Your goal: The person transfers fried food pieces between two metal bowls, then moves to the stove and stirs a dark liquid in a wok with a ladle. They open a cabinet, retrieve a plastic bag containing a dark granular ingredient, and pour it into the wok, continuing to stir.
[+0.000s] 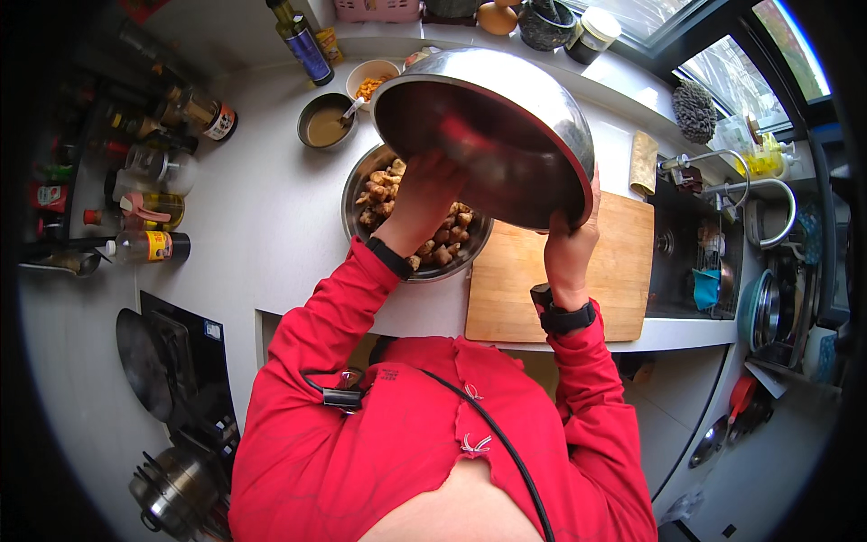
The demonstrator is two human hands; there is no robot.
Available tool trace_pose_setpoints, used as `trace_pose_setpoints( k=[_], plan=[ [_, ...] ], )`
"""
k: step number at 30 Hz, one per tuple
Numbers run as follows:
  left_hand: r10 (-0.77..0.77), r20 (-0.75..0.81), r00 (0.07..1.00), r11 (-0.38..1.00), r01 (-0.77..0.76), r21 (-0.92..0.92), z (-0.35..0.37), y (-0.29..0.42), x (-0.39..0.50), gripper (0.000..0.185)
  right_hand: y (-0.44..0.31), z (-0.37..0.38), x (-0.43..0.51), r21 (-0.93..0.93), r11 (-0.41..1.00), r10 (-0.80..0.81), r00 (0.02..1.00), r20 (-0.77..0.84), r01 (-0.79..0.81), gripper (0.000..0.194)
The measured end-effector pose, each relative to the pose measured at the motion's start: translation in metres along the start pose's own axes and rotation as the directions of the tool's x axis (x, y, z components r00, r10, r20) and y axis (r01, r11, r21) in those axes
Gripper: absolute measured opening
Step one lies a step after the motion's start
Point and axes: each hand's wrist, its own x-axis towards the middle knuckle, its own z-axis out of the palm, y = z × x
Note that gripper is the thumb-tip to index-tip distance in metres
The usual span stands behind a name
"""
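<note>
A large stainless-steel bowl (pixel 488 146) is tipped on its side, its mouth turned towards me. My right hand (pixel 573 227) grips its rim on the right, thumb on the inner side. My left hand (pixel 430 193) reaches to the lower left of that mouth; its fingers look bent against the dark interior, and whether they press on the metal is unclear. Below sits a second metal bowl (pixel 484 247) holding knobbly brown tubers (pixel 443 247), perhaps Jerusalem artichokes or ginger. The tipped bowl and my left forearm hide part of them.
A wooden cutting board (pixel 562 291) lies right, before the sink (pixel 677 271). Beyond the bowls stand a bowl of brownish liquid (pixel 325 127) with a spoon, a small bowl of chopped orange pieces (pixel 371 85) and an oil bottle (pixel 303 47). Bottles line the left; a pan (pixel 143 366) rests on the stove.
</note>
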Motion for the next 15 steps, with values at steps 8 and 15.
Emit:
trace_pose_setpoints(
  k=[8,15],
  plan=[
    [-0.49,-0.038,0.871,0.859,0.476,-0.188,-0.04,-0.046,-0.058,0.017,0.048,-0.049,-0.016,0.266,0.847,0.481,0.877,-0.019,-0.459,0.031],
    [-0.49,0.254,0.834,0.791,0.547,-0.273,-0.045,-0.047,-0.092,0.066,0.089,-0.139,-0.064,0.367,0.463,0.864,0.502,0.015,-0.807,0.014]
  ],
)
